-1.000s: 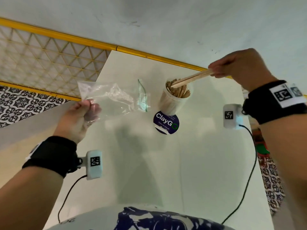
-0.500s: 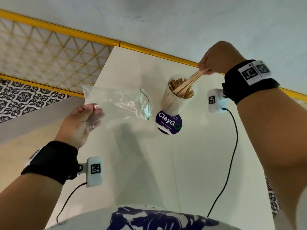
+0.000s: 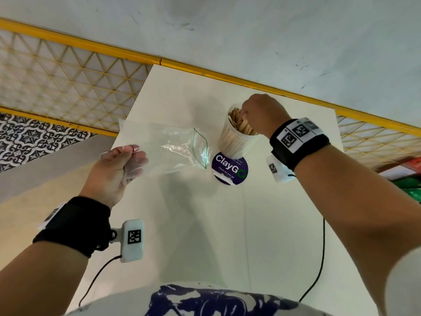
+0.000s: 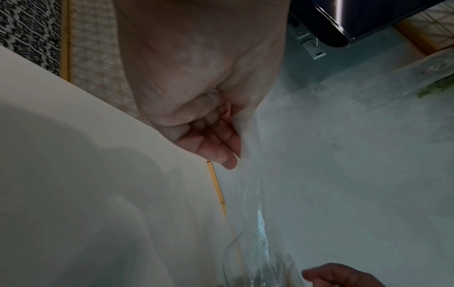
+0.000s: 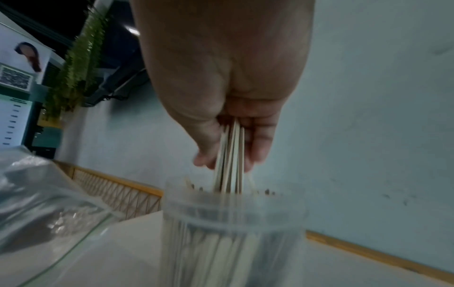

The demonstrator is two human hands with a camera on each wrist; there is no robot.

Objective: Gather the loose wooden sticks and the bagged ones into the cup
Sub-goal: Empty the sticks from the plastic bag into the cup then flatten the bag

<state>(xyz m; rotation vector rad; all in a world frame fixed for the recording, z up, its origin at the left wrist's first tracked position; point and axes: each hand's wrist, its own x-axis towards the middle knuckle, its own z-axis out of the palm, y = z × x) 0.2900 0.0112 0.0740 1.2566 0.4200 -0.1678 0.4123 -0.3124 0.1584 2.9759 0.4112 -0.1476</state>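
Right hand has its fingers pinched round a small bunch of sticks, tips already down in the clear cup sitting at about 12 o'clock on the table. They look light, stiff and snappable, so grab mid-length and feed them in straight. Left hand, over at 9 o'clock, pinches the floppy, slippery-looking bag by its corner; looks empty

a round purple sticker printed "claygo" is seen stuck on the white table. a yellow-framed lattice panel is set behind the table, and patterned black-and-white tiles are seen at far left. a poster and hanging greenery are caught in the right wrist view.
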